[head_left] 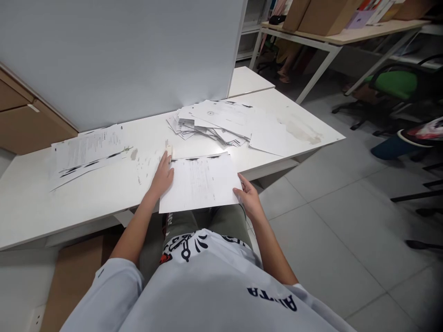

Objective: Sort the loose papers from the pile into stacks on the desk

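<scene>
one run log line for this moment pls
left hand flat on sheet's left edge | right hand gripping sheet corner | loose pile behind | desk

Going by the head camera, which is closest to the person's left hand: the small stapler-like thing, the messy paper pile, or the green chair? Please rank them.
From the left hand:
1. Small pale object, maybe a stapler: at the fingertips.
2. Messy paper pile: farther back, to the right.
3. Green chair: across the floor, far right.

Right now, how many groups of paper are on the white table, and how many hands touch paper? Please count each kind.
Paper groups on the white table: 3 (left pile, front sheets, far spread heap)
Hands on the front sheets: 2 (left hand, right hand)
Total: 5
</scene>
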